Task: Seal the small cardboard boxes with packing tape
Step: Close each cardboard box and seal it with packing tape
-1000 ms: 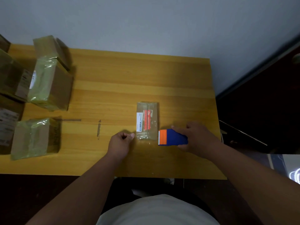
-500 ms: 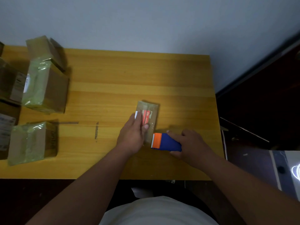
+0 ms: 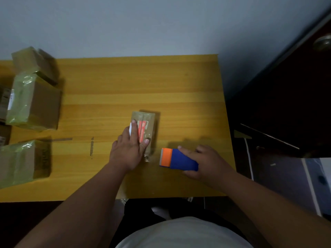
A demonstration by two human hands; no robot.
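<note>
A small brown cardboard box (image 3: 149, 122) with a red label lies flat near the middle of the wooden table (image 3: 125, 86). My left hand (image 3: 129, 149) lies on top of it, fingers stretched flat along the label and thumb on the box's near part. My right hand (image 3: 206, 162) grips a blue tape dispenser (image 3: 179, 160) with an orange cutter end. The dispenser sits just right of the box's near end, apart from it.
Several taped cardboard boxes (image 3: 34, 102) stand along the table's left side, one nearer the front (image 3: 23, 161). Two loose tape strips (image 3: 91, 146) lie on the table left of my left hand. A dark door (image 3: 286, 104) is at the right.
My left hand went from a fist beside the box onto its top, fingers now flat along the label. My right hand, gripping the dispenser throughout, has drawn it away from the box's near end.
</note>
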